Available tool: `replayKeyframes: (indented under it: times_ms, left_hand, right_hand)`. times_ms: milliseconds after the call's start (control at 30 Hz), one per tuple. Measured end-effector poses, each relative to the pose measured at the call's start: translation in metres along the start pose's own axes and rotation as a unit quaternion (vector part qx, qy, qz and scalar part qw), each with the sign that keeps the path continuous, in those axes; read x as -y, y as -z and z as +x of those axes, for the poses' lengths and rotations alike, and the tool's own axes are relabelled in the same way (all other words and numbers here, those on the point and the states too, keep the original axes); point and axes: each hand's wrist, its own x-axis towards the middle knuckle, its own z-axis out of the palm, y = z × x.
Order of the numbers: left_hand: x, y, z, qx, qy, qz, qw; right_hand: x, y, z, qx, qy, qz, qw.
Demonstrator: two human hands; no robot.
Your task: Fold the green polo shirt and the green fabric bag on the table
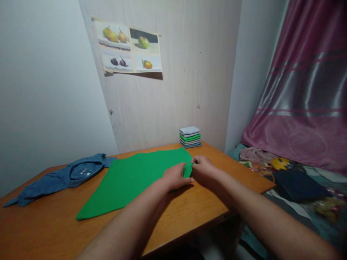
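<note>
A green cloth [138, 177], perhaps a garment, lies spread flat on the wooden table, one pointed corner reaching toward the near left. At its right edge my left hand [176, 177] grips a bunched bit of the fabric between thumb and fingers. Just to the right, my right hand [203, 167] pinches the same edge, its fingertips close to those of the left. The gathered fabric between the hands stands slightly raised, and part of it is hidden by my fingers.
A blue T-shirt [59, 178] lies loosely at the table's left. Folded cloths [190, 137] form a neat stack at the back by the wall. The wooden table [195, 213] ends at the right, beside a cluttered area with a dark blue item [295, 184] under a pink curtain [300, 137].
</note>
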Motion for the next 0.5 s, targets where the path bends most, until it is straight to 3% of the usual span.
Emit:
replayKeyframes:
  times_ms: [167, 267, 300, 400, 500]
  left_hand:
    - [0.000, 0.020, 0.028, -0.079, 0.113, -0.118, 0.983]
    - [0.015, 0.048, 0.040, -0.100, 0.146, -0.202, 0.963]
    - [0.020, 0.058, 0.043, -0.109, 0.158, -0.236, 0.953]
    - [0.029, 0.090, 0.049, -0.149, 0.186, -0.334, 0.912]
    - [0.026, 0.120, 0.055, -0.190, 0.193, -0.414, 0.869]
  right_hand:
    - [0.025, -0.004, 0.011, -0.071, 0.005, 0.121, 0.990]
    - [0.035, -0.029, -0.002, -0.100, -0.031, 0.203, 0.974]
    - [0.040, -0.042, -0.009, -0.087, -0.046, 0.230, 0.968]
    - [0.064, -0.083, -0.035, 0.054, -0.127, 0.418, 0.898]
    - [0.102, -0.111, -0.054, 0.149, -0.148, 0.497, 0.842]
